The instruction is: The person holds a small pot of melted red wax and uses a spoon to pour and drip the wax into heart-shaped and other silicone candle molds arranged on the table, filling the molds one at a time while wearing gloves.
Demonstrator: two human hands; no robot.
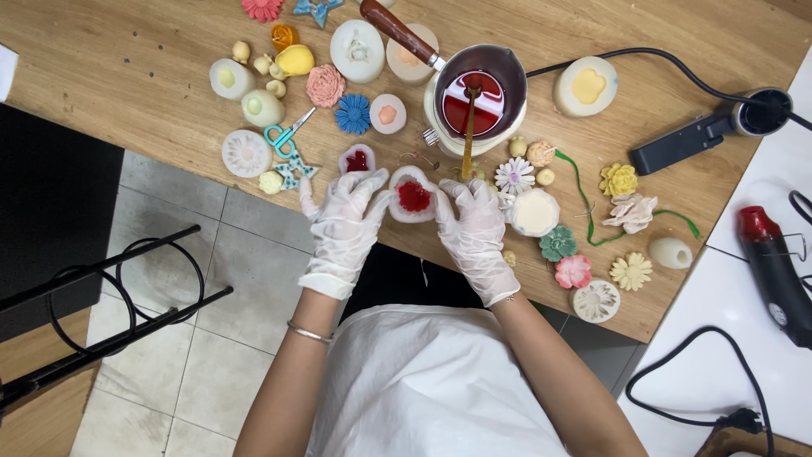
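Wooden tabletop (127,76), light-grained and crowded with moulds and cast flowers, carries the work at its near edge, above a tiled floor; the person stands against that edge. Both hands wear thin white disposable gloves; the left hand (345,222) and the right hand (474,224) close from either side on a small white silicone mould filled with red liquid wax (413,195), which rests on the table between them, fingertips touching its outer wall; neither hand is clenched, and whether the mould is lifted clear of the wood cannot be told.

Handling judgement: the mould is probably light and its wall soft and flexible; squeezing would likely deform the cavity and spill the fill; the red wax appears glossy and unset, hence probably warm; support is best taken low on opposite sides of the wall, kept level, with gentle pressure only; gloved fingers may slip on smooth silicone.

Just beyond stands a grey metal pouring pot with a brown wooden handle (486,89), holding red wax and a wooden stirring stick (468,135); a second small white mould with red fill (357,159) lies beside the left fingertips; teal-handled scissors (283,135) lie further left; a round cream wax-filled mould (534,211) sits just beside the right hand.
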